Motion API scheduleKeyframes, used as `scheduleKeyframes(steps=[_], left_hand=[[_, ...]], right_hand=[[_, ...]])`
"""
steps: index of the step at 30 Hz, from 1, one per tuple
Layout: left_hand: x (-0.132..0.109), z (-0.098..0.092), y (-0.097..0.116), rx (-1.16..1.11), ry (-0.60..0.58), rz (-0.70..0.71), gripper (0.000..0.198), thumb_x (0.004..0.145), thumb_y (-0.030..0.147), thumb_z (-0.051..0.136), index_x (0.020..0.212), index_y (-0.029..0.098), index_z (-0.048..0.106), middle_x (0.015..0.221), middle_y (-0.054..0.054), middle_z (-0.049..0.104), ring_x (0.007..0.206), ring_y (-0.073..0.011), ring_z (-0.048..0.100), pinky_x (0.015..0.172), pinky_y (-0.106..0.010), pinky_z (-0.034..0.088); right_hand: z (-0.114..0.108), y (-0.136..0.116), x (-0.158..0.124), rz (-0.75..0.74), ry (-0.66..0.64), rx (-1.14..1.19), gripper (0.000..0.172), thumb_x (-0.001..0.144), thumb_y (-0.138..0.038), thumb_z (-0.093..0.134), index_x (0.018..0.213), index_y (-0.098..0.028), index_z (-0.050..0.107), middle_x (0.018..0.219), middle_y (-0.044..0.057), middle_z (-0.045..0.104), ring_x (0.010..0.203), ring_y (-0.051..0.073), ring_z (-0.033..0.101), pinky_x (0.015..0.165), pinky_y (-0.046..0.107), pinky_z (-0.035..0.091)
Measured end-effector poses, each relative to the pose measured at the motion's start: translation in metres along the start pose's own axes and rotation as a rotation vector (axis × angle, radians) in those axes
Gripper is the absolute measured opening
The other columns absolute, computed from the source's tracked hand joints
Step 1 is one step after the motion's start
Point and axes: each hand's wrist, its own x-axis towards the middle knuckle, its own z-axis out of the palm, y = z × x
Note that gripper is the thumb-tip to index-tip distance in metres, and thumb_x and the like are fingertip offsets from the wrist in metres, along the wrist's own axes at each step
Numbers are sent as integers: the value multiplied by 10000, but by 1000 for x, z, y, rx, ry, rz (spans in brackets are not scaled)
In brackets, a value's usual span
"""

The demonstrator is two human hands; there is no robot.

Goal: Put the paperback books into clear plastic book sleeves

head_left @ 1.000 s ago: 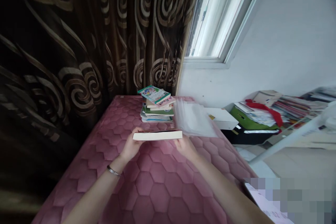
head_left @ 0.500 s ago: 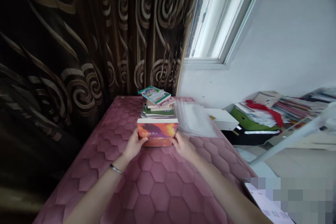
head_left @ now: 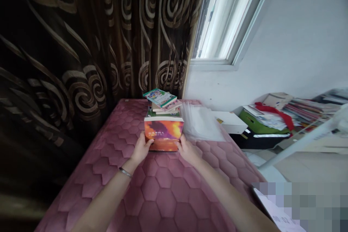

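I hold an orange-covered book [head_left: 164,135] upright on its lower edge, cover facing me, on the pink quilted mattress [head_left: 163,192]. My left hand [head_left: 141,148] grips its left edge and my right hand [head_left: 187,149] grips its right edge, fingers wrapped round. A silver bracelet [head_left: 125,172] sits on my left wrist. Just behind the book stands a stack of books [head_left: 163,104] with a green illustrated one on top.
Clear plastic sleeves [head_left: 201,123] lie right of the stack. A dark swirl-patterned curtain [head_left: 89,43] hangs behind and to the left. A window [head_left: 228,18] is at upper right. A white box [head_left: 231,122], a green box and piled papers [head_left: 288,114] lie beyond the mattress edge.
The book was held flat, edge toward me, a second ago. It has been tipped up until its orange cover faces me, and moved slightly farther from me toward the stack.
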Motion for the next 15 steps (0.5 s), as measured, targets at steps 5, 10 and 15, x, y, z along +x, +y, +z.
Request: scheduleKeyframes(steps=[5, 10, 15], left_hand=[[10, -13, 12, -151, -104, 6, 387, 703, 207, 664, 1066, 168, 535, 1054, -67, 664, 986, -211, 607, 898, -342, 461], [14, -15, 15, -243, -119, -20, 404, 619, 206, 735, 986, 161, 574, 980, -52, 683, 911, -187, 622, 883, -329, 469], [11, -18, 16, -356, -174, -74, 485, 571, 283, 812, 983, 153, 591, 982, -61, 695, 895, -194, 637, 854, -335, 489]], right_hand=[[-7, 6, 6, -57, 50, -20, 247, 958, -313, 354, 1121, -160, 458, 904, 112, 694, 832, 221, 650, 651, 264, 405], [-5, 11, 8, -95, 75, 3, 291, 951, -300, 380, 1181, -131, 435, 1003, 150, 675, 904, 226, 643, 719, 275, 427], [-5, 10, 8, -42, 45, 111, 274, 932, -330, 446, 1143, -162, 490, 958, 111, 689, 893, 213, 646, 752, 279, 449]])
